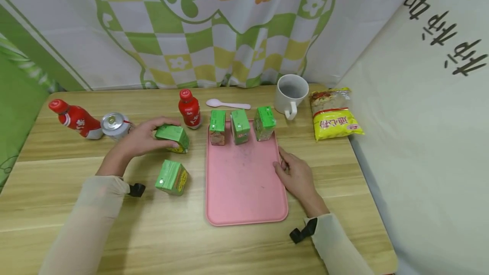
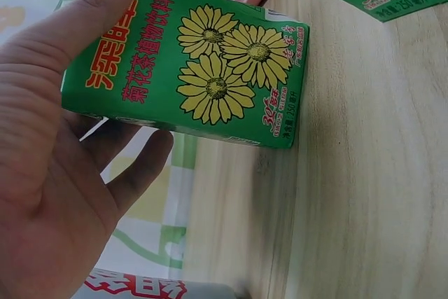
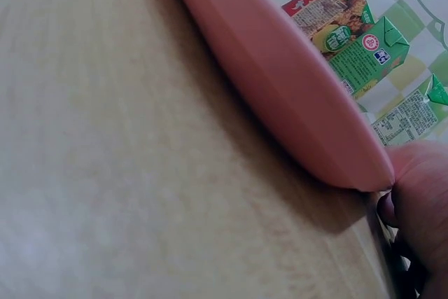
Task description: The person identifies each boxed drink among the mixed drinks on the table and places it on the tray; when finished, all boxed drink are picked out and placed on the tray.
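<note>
While a green box [image 1: 173, 133] is pointing nearly straight up, left of the pink tray [image 1: 244, 186], the left hand [image 1: 143, 138] is pinching it. The right hand [image 1: 299, 176] is gripping the tray's right edge, farther from the box. The left wrist view is showing three yellow flowers [image 2: 217, 87] on it; the head view is mostly hiding them.
</note>
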Action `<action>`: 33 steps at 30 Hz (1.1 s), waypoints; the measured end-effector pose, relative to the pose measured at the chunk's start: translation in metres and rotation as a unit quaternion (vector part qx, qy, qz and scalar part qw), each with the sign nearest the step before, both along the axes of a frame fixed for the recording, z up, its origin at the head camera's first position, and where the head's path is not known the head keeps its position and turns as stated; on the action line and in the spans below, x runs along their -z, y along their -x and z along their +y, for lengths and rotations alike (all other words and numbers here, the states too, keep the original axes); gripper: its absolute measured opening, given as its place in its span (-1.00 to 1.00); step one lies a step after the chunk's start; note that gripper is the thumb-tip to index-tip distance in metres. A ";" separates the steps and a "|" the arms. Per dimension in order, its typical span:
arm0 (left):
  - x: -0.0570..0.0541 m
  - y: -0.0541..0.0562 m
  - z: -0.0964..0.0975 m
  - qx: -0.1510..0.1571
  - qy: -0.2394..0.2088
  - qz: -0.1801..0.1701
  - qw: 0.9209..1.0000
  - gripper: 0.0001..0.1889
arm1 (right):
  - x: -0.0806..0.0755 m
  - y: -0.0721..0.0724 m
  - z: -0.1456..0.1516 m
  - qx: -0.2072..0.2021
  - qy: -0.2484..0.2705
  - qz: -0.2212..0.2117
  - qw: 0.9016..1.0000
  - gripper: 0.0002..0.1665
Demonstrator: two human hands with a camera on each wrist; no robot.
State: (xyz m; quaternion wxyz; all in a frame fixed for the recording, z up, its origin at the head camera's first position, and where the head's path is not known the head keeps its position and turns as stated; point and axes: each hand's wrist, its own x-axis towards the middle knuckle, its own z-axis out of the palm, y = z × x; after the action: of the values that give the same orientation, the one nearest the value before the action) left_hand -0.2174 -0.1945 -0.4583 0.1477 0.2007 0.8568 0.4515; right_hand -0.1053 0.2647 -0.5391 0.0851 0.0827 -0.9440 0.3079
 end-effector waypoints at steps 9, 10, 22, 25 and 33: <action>-0.001 0.004 0.003 0.004 0.016 0.014 1.000 -0.43 | 0.002 0.003 0.002 -0.004 0.004 0.012 1.000 -0.41; -0.002 0.004 0.003 0.004 0.019 0.017 1.000 -0.44 | 0.003 0.003 0.002 -0.004 0.003 0.012 1.000 -0.40; -0.016 -0.003 0.010 0.007 0.049 0.059 0.997 -0.49 | 0.007 0.000 0.002 -0.002 0.006 -0.005 1.000 -0.39; -0.026 -0.006 0.014 0.024 0.041 0.098 0.994 -0.52 | 0.005 -0.001 0.001 -0.001 0.008 -0.008 1.000 -0.40; -0.065 -0.016 0.041 0.090 0.025 0.183 0.979 -0.51 | 0.000 0.000 0.001 0.002 0.003 -0.012 1.000 -0.39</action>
State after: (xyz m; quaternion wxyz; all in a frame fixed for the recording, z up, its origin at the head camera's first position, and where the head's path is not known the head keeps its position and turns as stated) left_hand -0.2011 -0.1534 -0.3934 0.0327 0.3523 0.8588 0.3704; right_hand -0.1052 0.2658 -0.5396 0.0743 0.0764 -0.9441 0.3119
